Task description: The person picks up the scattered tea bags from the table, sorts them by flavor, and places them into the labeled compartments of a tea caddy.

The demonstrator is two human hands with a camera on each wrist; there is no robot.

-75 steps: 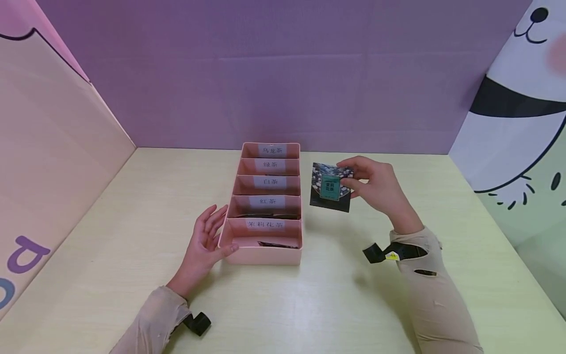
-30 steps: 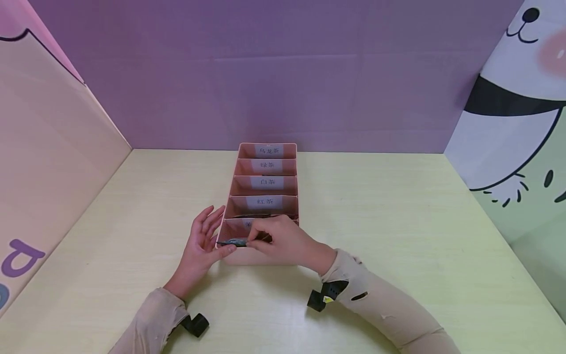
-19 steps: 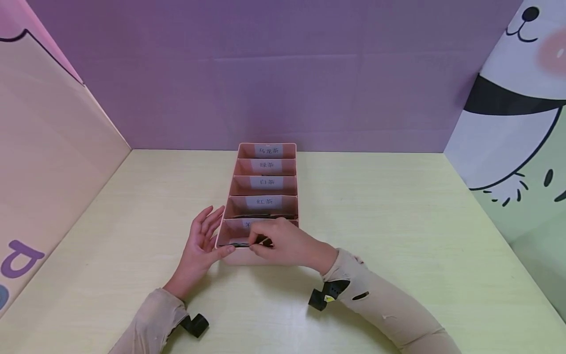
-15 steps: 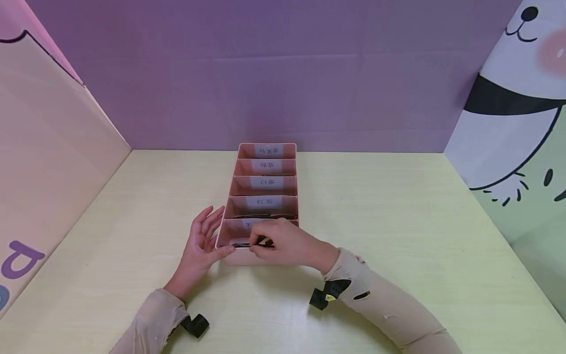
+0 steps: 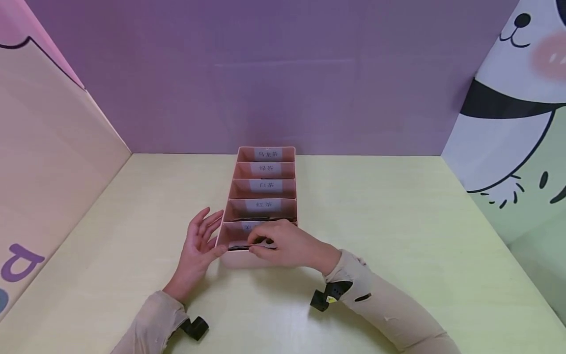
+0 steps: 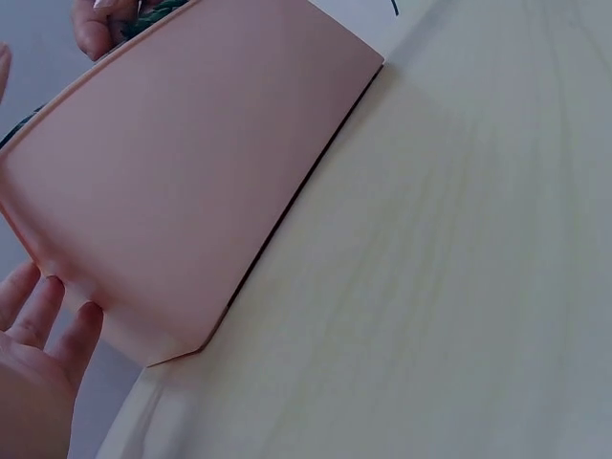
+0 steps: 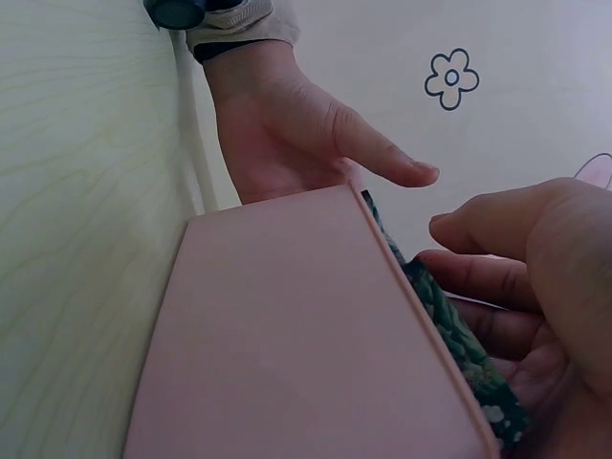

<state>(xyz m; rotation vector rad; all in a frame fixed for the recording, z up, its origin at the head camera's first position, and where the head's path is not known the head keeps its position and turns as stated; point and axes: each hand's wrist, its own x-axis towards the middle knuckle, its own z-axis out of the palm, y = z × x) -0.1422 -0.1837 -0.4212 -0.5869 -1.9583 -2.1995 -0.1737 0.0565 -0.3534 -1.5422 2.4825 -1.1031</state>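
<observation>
A long pink divided box (image 5: 252, 260) stands on the table, with Chinese tea labels in its compartments. In the head view, my left hand (image 5: 196, 253) rests at its front-left corner, fingers spread along the side and thumb at the rim. My right hand (image 5: 292, 246) is over the front compartment, fingers bent. Tea packets with dark edges stand there along the front wall; in the right wrist view a green floral tea packet (image 7: 459, 354) sticks up past the rim. There, the right thumb (image 7: 478, 225) and index fingertip stand slightly apart, with the other fingers behind the packet.
Dark packets (image 5: 261, 219) show in the second compartment from the front. A purple panel (image 5: 287, 78) borders the table's back, with printed panels at both sides. Each wrist carries a small black camera, such as the one (image 5: 196, 328) on the left.
My right hand has carried a tea packet from right of the box into the front compartment, where it has sunk to the rim. The left hand has stayed at the box corner.
</observation>
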